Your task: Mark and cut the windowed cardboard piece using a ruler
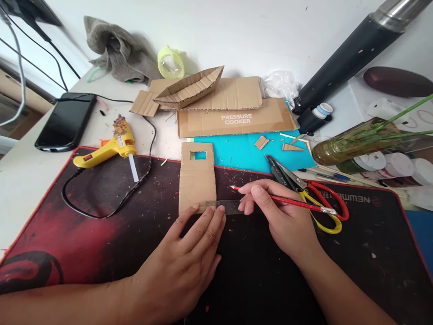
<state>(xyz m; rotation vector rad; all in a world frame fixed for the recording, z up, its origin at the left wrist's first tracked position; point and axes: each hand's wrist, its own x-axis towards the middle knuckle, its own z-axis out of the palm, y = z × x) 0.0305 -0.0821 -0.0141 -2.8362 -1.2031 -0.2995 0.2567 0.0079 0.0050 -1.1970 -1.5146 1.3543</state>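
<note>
"PRESSURE COOKER" on cardboard (203,121); mat (257,280), perhaps "NEWMEN"

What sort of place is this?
Probably a desk serving as a craft corner: a yellow glue gun, a pair of scissors and a cardboard piece with a rectangular hole suggest it.

The brown rectangular cardboard piece (197,180) is matt, rough at its cut edges; the clear plastic ruler (230,207) looks smooth — the slim red pencil (287,201) glossy, the black-and-red cloth mat (250,275) matt.
</note>
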